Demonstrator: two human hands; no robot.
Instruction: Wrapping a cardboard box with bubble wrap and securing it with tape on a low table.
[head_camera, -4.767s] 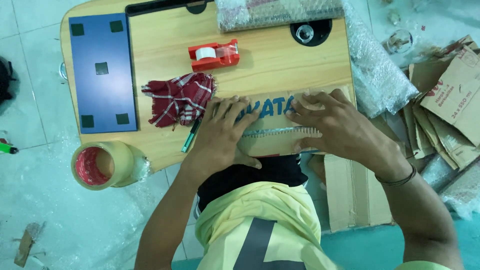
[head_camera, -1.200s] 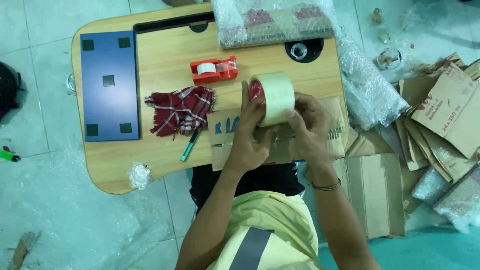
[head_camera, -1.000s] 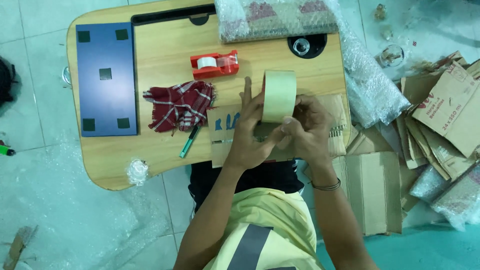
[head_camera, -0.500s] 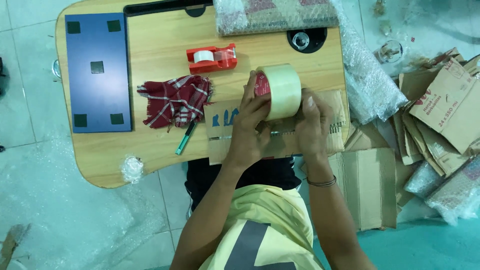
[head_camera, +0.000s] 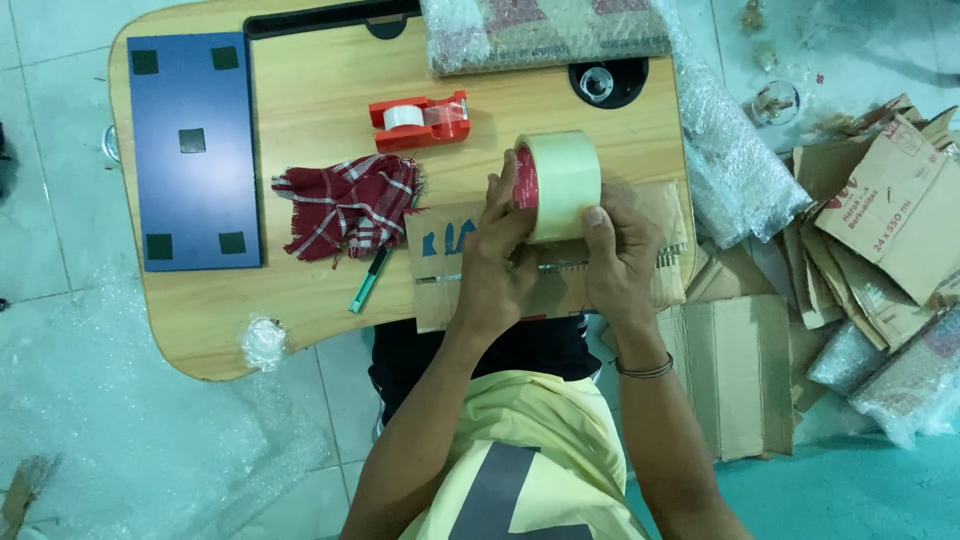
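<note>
Left hand (head_camera: 497, 262) and right hand (head_camera: 617, 258) grip tape roll (head_camera: 558, 186) above cardboard box (head_camera: 548, 262).

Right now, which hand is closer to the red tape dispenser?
Left. The left hand grips the tape roll just below the red tape dispenser; the right hand holds the roll's far side, farther off.

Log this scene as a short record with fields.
Surface: wooden lap table
Left hand: grips the tape roll on its red-core side
Right hand: thumb on the roll's lower edge
Under the hands: flat cardboard box
Beside the box: checked cloth, green pen
Farther back: red tape dispenser, blue pad
</note>
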